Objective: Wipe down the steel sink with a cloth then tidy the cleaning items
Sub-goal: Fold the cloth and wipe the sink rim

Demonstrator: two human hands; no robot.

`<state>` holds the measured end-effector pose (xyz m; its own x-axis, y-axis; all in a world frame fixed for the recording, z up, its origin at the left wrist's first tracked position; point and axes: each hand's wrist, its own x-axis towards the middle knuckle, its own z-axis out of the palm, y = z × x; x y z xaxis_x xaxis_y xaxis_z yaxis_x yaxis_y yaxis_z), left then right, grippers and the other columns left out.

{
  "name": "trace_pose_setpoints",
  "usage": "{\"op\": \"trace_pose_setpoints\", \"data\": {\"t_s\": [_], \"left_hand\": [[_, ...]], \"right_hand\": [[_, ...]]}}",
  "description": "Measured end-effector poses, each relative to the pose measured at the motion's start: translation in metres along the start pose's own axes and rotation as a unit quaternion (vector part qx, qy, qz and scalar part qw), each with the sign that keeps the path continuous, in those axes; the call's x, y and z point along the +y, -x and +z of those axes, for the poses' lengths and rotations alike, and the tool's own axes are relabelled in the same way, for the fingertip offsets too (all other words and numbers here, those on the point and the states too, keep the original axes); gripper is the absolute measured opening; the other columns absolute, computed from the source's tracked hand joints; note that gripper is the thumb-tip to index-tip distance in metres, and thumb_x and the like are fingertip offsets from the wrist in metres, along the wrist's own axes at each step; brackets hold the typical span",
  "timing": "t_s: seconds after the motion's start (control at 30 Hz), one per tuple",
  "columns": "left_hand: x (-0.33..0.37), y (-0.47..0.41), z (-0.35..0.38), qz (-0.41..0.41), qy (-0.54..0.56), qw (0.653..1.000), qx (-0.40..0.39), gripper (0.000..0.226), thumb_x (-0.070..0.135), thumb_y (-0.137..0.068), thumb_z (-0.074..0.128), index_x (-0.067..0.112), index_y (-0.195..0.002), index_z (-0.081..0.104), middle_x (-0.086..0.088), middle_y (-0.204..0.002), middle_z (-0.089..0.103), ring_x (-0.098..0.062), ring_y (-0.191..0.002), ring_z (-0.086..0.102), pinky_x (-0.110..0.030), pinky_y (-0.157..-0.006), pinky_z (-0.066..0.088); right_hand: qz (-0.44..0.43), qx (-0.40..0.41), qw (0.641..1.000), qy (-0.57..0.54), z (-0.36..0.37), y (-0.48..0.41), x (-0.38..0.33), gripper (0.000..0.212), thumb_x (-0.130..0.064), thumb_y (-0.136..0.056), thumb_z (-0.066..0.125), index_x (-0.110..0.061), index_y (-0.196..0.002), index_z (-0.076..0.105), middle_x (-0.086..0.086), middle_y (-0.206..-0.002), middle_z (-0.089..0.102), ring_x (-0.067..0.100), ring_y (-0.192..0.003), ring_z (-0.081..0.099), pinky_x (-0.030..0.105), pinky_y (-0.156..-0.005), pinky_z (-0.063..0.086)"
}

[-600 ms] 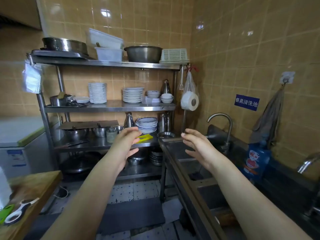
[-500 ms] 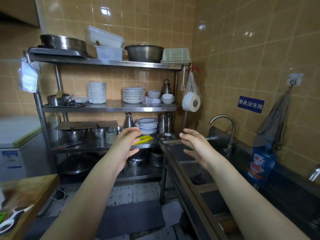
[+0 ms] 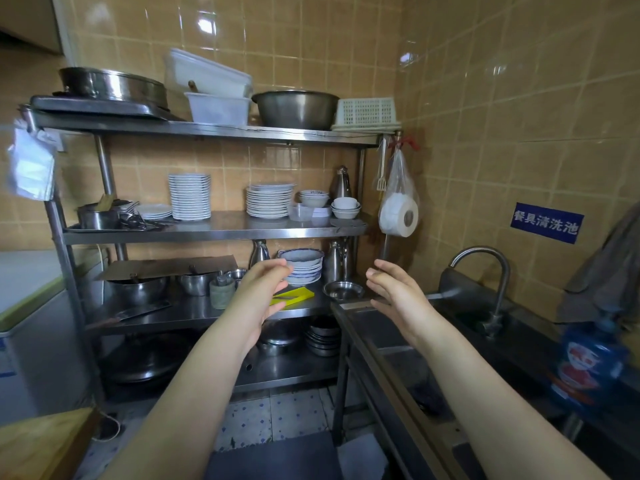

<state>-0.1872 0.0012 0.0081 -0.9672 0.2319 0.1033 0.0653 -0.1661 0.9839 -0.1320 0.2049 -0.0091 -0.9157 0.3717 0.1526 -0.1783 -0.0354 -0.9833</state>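
Two empty grips hover ahead of the person; the left grip (image 3: 263,296) is held out before the steel shelving (image 3: 214,234), fingers loosely extended, thumb apart, holding nothing; the right grip (image 3: 398,299) floats over the far end of the steel sink (image 3: 367,332), fingers relaxed and slightly curved, likewise holding nothing; wiping does not seem to have begun, so the step in hand is probably fetching a cloth

One grey cloth (image 3: 609,268) hangs against the tiled wall at the far right, its top cut off by the frame edge, directly above a blue detergent bottle (image 3: 588,365) standing at the back of the sink; it lies well apart from both grips, to the right of the right grip and beyond the curved tap (image 3: 485,268)

To do this well, the right grip, being nearer, should swing right, clear of the tap's neck, take a full handful of cloth low on its hanging fold, and lift rather than tug, since its hanger is out of view; the bottle beneath could be knocked over; a dark patch in the near basin is too dim to identify
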Motion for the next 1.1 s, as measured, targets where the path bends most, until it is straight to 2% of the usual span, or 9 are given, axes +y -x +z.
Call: {"op": "trace_pose_setpoints", "data": {"t_s": [0.23, 0.4, 0.53, 0.73, 0.83, 0.9, 1.03, 1.1], "left_hand": [[-0.011, -0.071, 0.000, -0.004, 0.008, 1.000, 0.001, 0.013, 0.016, -0.091, 0.052, 0.025, -0.091, 0.061, 0.000, -0.116, 0.062, -0.017, -0.113, 0.055, -0.038, -0.092, 0.044], [-0.023, -0.135, 0.007, -0.002, 0.009, 1.000, -0.001, 0.012, 0.015, -0.091, 0.053, 0.024, -0.093, 0.061, -0.003, -0.119, 0.061, -0.019, -0.114, 0.054, -0.042, -0.098, 0.042], [-0.026, -0.196, 0.018, 0.004, 0.012, 1.000, 0.001, 0.012, 0.016, -0.091, 0.052, 0.024, -0.090, 0.061, -0.003, -0.116, 0.061, -0.019, -0.114, 0.054, -0.040, -0.095, 0.041], [-0.032, -0.284, 0.035, 0.009, 0.020, 1.000, 0.016, 0.011, 0.014, -0.091, 0.052, 0.022, -0.088, 0.058, -0.003, -0.111, 0.061, -0.018, -0.111, 0.055, -0.038, -0.094, 0.040], [-0.041, -0.323, 0.036, 0.008, 0.026, 0.999, 0.026, 0.009, 0.015, -0.090, 0.054, 0.021, -0.097, 0.057, -0.004, -0.112, 0.062, -0.017, -0.110, 0.056, -0.036, -0.090, 0.042], [-0.049, -0.347, 0.034, 0.000, 0.024, 0.999, 0.027, 0.009, 0.015, -0.090, 0.055, 0.021, -0.097, 0.055, -0.004, -0.111, 0.062, -0.017, -0.109, 0.056, -0.035, -0.087, 0.042], [-0.063, -0.402, 0.024, -0.012, 0.024, 0.999, 0.025, 0.011, 0.015, -0.089, 0.056, 0.021, -0.098, 0.054, -0.003, -0.110, 0.062, -0.017, -0.107, 0.057, -0.035, -0.085, 0.041], [-0.070, -0.434, 0.017, -0.011, 0.016, 1.000, 0.021, 0.013, 0.016, -0.088, 0.058, 0.022, -0.099, 0.055, -0.003, -0.113, 0.063, -0.016, -0.107, 0.058, -0.035, -0.084, 0.043]], "right_hand": [[0.023, -0.021, 0.999, 0.013, 0.005, -0.070, 0.020, 0.047, -0.023, -0.088, 0.061, -0.022, -0.132, 0.043, -0.002, -0.124, 0.052, 0.014, -0.111, 0.051, 0.036, -0.100, 0.040], [0.031, -0.018, 0.999, -0.003, 0.007, -0.139, 0.031, 0.041, -0.018, -0.089, 0.060, -0.020, -0.127, 0.045, -0.001, -0.110, 0.057, 0.019, -0.114, 0.051, 0.038, -0.100, 0.039], [0.030, -0.009, 0.999, -0.008, 0.007, -0.202, 0.033, 0.038, -0.017, -0.088, 0.061, -0.022, -0.122, 0.047, 0.007, -0.126, 0.054, 0.020, -0.112, 0.051, 0.043, -0.105, 0.039], [0.021, -0.020, 1.000, 0.001, 0.004, -0.289, 0.044, 0.049, -0.017, -0.088, 0.061, -0.017, -0.134, 0.042, 0.005, -0.130, 0.053, 0.018, -0.117, 0.049, 0.040, -0.105, 0.037], [0.025, -0.015, 1.000, -0.002, 0.007, -0.328, 0.054, 0.048, -0.017, -0.088, 0.061, -0.018, -0.132, 0.045, 0.005, -0.132, 0.053, 0.019, -0.121, 0.048, 0.042, -0.106, 0.037], [0.032, -0.013, 0.999, -0.010, 0.012, -0.350, 0.061, 0.047, -0.015, -0.088, 0.061, -0.017, -0.132, 0.045, 0.007, -0.132, 0.053, 0.020, -0.119, 0.050, 0.041, -0.105, 0.038], [0.041, -0.007, 0.999, -0.023, 0.028, -0.395, 0.074, 0.046, -0.011, -0.089, 0.059, -0.013, -0.132, 0.044, 0.010, -0.126, 0.057, 0.016, -0.098, 0.057, 0.035, -0.094, 0.043], [0.040, 0.002, 0.999, -0.013, 0.035, -0.422, 0.082, 0.044, -0.012, -0.089, 0.060, -0.013, -0.130, 0.045, 0.010, -0.125, 0.057, 0.016, -0.101, 0.057, 0.036, -0.094, 0.043]]}}
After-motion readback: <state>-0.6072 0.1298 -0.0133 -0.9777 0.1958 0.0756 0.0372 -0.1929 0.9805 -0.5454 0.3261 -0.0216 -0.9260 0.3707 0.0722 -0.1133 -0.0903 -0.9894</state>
